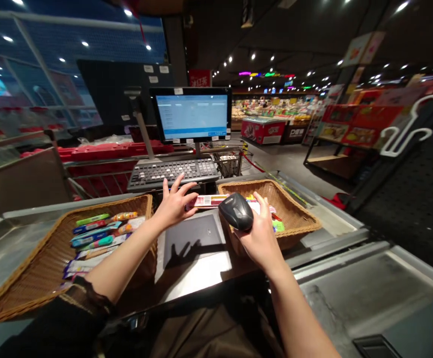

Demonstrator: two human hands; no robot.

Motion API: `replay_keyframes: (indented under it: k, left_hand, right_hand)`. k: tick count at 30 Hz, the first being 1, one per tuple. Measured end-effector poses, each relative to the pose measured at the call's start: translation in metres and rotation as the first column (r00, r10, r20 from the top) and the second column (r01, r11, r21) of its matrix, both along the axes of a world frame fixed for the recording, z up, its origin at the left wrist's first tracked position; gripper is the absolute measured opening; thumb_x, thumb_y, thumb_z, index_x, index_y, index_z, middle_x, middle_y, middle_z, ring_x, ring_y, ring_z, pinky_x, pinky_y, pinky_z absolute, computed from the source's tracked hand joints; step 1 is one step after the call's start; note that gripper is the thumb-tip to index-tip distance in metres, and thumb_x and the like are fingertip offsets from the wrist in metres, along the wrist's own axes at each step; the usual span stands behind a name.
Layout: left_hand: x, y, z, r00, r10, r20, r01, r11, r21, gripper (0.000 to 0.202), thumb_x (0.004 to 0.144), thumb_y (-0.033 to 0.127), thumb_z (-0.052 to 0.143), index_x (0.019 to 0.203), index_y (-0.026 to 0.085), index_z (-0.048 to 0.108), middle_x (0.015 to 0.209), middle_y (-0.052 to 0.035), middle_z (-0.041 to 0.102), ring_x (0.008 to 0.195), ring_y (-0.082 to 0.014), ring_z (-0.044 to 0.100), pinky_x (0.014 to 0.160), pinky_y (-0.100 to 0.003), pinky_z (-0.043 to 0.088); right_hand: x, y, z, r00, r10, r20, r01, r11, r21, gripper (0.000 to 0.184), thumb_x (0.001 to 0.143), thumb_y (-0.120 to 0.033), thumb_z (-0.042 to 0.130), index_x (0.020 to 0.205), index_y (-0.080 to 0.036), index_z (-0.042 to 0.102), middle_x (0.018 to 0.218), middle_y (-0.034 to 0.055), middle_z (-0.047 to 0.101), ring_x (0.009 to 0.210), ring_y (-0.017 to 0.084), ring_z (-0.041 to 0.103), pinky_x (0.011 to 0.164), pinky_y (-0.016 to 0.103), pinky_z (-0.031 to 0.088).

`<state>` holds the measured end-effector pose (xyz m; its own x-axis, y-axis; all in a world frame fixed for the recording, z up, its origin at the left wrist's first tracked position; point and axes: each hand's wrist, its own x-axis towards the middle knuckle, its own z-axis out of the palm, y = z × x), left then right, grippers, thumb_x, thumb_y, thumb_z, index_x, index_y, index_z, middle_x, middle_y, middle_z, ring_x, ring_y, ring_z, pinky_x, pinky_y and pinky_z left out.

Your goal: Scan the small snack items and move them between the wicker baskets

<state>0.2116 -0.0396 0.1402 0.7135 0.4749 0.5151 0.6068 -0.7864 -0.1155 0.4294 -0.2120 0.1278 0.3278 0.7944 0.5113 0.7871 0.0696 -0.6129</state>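
Note:
My right hand (263, 233) is closed around a black handheld barcode scanner (236, 211), held over the near rim of the right wicker basket (302, 219). My left hand (173, 201) hovers above the counter with fingers spread, fingertips touching a long flat packaged item (211, 200) that lies between the two baskets. A dark flat scanner plate (194, 233) sits in the counter just below the left hand. The left wicker basket (22, 283) holds several packaged toothbrushes (97, 233).
A keyboard (173, 171) and a lit monitor (191, 115) stand behind the counter. Red shopping carts (104, 154) are stacked at the back left. A steel counter surface (366, 288) extends to the right, and store shelves (354, 124) stand beyond the aisle.

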Motion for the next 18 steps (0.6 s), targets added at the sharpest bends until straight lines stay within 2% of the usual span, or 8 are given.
replay_keyframes:
  k: [6,10,14,18]
  left_hand:
    - [0.086,0.003,-0.013,0.992,-0.123,-0.015,0.123,0.991,-0.047,0.026,0.082,0.034,0.071,0.107,0.025,0.072,0.147,-0.0120,0.053,0.150,-0.0441,0.020,0.110,-0.082,0.006]
    - [0.134,0.001,-0.025,0.984,-0.176,-0.035,0.170,0.978,-0.123,0.023,0.084,0.036,0.070,0.104,0.025,0.072,0.146,-0.0121,0.052,0.151,-0.0434,0.018,0.110,-0.082,0.007]
    - [0.168,-0.001,-0.038,0.986,-0.152,-0.071,0.133,0.966,-0.223,0.022,0.083,0.035,0.070,0.102,0.025,0.073,0.145,-0.0119,0.053,0.151,-0.0430,0.017,0.110,-0.082,0.008]
    - [0.186,0.002,-0.055,0.991,-0.095,-0.097,0.060,0.948,-0.312,0.020,0.082,0.036,0.069,0.096,0.024,0.074,0.144,-0.0124,0.053,0.150,-0.0430,0.019,0.112,-0.080,0.010]
  right_hand:
    - [0.063,-0.025,-0.003,0.981,-0.172,-0.094,0.180,0.980,0.089,0.037,0.073,-0.030,0.071,0.108,-0.017,0.067,0.155,0.0183,0.034,0.148,0.038,0.029,0.121,0.062,0.024]
    - [0.091,-0.040,-0.011,0.966,-0.240,-0.099,0.251,0.961,0.116,0.031,0.074,-0.026,0.068,0.104,-0.019,0.069,0.149,0.0168,0.044,0.148,0.038,0.030,0.120,0.064,0.024]
    - [0.110,-0.051,-0.018,0.956,-0.273,-0.112,0.287,0.948,0.140,0.033,0.072,-0.024,0.068,0.104,-0.021,0.069,0.138,0.0148,0.053,0.147,0.037,0.030,0.121,0.062,0.026]
    - [0.119,-0.057,-0.023,0.949,-0.285,-0.135,0.303,0.942,0.144,0.033,0.071,-0.026,0.069,0.104,-0.022,0.070,0.135,0.0135,0.055,0.148,0.036,0.030,0.122,0.058,0.028]
